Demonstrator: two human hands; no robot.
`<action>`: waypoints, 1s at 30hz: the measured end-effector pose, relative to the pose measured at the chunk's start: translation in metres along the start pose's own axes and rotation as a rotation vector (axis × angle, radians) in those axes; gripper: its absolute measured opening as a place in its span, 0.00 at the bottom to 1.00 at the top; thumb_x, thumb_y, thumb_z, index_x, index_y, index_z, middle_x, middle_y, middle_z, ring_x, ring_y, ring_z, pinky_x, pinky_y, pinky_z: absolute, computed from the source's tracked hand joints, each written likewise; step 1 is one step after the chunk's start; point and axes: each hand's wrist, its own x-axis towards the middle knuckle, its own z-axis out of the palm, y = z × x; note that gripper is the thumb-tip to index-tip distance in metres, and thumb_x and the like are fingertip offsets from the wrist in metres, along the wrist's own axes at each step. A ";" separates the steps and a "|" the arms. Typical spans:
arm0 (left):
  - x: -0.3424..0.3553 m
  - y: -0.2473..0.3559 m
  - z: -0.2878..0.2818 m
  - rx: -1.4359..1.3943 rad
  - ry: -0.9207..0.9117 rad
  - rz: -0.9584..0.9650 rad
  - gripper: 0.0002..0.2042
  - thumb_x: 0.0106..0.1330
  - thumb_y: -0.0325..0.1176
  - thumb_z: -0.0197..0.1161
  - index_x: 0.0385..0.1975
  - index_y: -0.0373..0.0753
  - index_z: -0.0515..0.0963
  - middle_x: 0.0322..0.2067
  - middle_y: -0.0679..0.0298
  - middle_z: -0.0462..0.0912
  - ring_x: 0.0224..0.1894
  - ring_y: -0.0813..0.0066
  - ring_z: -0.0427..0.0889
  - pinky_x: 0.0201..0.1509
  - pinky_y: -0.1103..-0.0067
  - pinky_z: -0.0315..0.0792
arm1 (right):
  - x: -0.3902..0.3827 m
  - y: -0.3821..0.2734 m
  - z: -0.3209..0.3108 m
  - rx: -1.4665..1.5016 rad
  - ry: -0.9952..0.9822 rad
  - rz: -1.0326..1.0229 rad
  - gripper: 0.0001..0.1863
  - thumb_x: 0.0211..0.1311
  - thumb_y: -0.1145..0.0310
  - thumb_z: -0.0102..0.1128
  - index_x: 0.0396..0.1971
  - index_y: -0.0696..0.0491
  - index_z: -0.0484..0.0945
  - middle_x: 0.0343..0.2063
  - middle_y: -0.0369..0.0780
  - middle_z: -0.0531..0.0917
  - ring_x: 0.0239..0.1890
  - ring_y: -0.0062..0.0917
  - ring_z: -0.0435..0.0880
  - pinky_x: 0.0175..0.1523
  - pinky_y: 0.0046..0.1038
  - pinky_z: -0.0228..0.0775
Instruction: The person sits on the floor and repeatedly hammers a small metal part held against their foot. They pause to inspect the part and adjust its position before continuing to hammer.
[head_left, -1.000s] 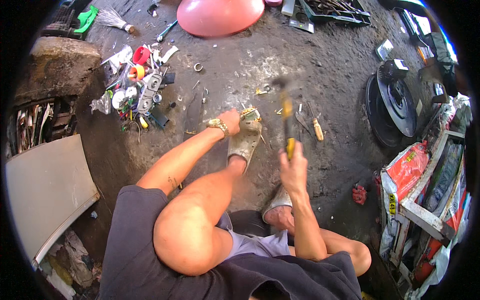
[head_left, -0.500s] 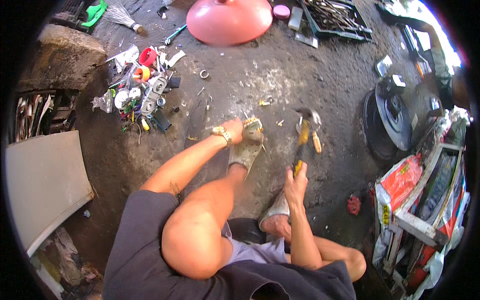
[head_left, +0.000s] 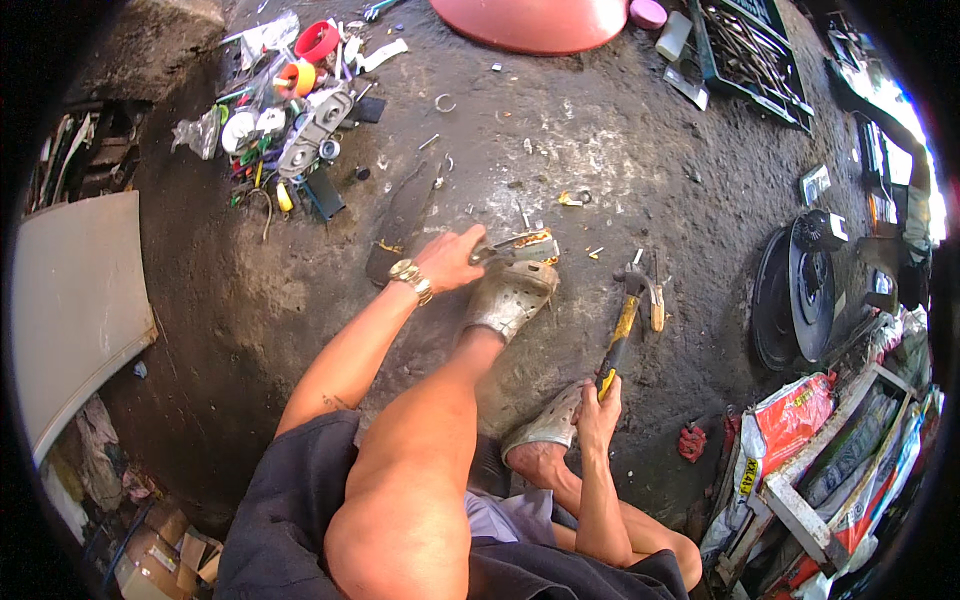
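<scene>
My right hand (head_left: 599, 408) is closed round the black-and-yellow handle of a claw hammer (head_left: 622, 330). The hammer's head is low over the ground, beside a small tool with a wooden handle (head_left: 657, 308). Wearing a gold-coloured watch (head_left: 411, 281), my left hand (head_left: 452, 262) is closed on a dark metal tool (head_left: 487, 252) whose kind I cannot make out. The tool's far end meets a flat metal piece (head_left: 540, 248) with orange-brown edges. That piece lies against the toe of my worn clog (head_left: 515, 292). Small metal bits (head_left: 575, 199) lie just beyond it.
A heap of mixed plastic and metal scrap (head_left: 310, 130) lies at the far left. A large red dome-shaped object (head_left: 540, 22) stands at the back, with a crate of metal rods (head_left: 757, 55) beside it. Black discs (head_left: 800, 285) and a frame with sacks (head_left: 800, 515) are on the right.
The view has shifted. My left hand has drawn back from the metal piece, so the dark tool now shows between them. The hammer head has come down closer to the wooden-handled tool.
</scene>
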 end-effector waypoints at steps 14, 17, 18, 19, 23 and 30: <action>0.012 -0.012 0.014 0.027 -0.125 0.040 0.18 0.59 0.30 0.60 0.49 0.40 0.69 0.34 0.43 0.84 0.41 0.39 0.82 0.42 0.53 0.73 | -0.046 -0.113 0.014 0.005 -0.113 -0.254 0.15 0.70 0.71 0.58 0.53 0.57 0.70 0.16 0.32 0.73 0.14 0.14 0.70 0.18 0.21 0.62; 0.019 -0.025 0.028 0.021 -0.096 0.003 0.20 0.58 0.30 0.62 0.51 0.43 0.68 0.36 0.44 0.84 0.43 0.38 0.82 0.42 0.54 0.74 | -0.053 -0.129 0.015 -0.003 -0.154 -0.351 0.16 0.71 0.68 0.59 0.53 0.57 0.70 0.16 0.32 0.73 0.15 0.13 0.71 0.18 0.21 0.62; 0.018 -0.026 0.032 0.043 -0.073 0.007 0.20 0.58 0.30 0.62 0.51 0.43 0.68 0.36 0.44 0.84 0.43 0.38 0.82 0.42 0.54 0.74 | -0.057 -0.133 0.016 -0.004 -0.167 -0.373 0.17 0.72 0.67 0.60 0.54 0.57 0.70 0.16 0.32 0.73 0.15 0.13 0.71 0.18 0.20 0.62; 0.017 -0.027 0.036 0.066 -0.050 0.009 0.20 0.59 0.30 0.62 0.51 0.43 0.69 0.36 0.43 0.84 0.43 0.38 0.82 0.43 0.53 0.74 | -0.060 -0.135 0.014 -0.052 -0.176 -0.393 0.17 0.72 0.65 0.59 0.54 0.58 0.70 0.17 0.35 0.74 0.17 0.17 0.74 0.22 0.25 0.67; 0.023 -0.028 0.041 0.110 0.018 0.026 0.19 0.60 0.29 0.61 0.52 0.43 0.69 0.36 0.43 0.84 0.43 0.38 0.82 0.43 0.52 0.75 | -0.031 -0.096 0.018 -0.375 -0.048 -0.596 0.19 0.72 0.66 0.58 0.56 0.56 0.66 0.23 0.48 0.80 0.26 0.40 0.84 0.33 0.42 0.74; 0.013 -0.013 0.036 0.150 -0.050 -0.041 0.18 0.59 0.26 0.59 0.50 0.41 0.69 0.40 0.42 0.84 0.47 0.39 0.83 0.48 0.52 0.76 | -0.014 -0.108 0.024 -0.695 -0.117 -0.481 0.20 0.75 0.59 0.54 0.55 0.58 0.67 0.29 0.59 0.83 0.34 0.58 0.83 0.36 0.50 0.72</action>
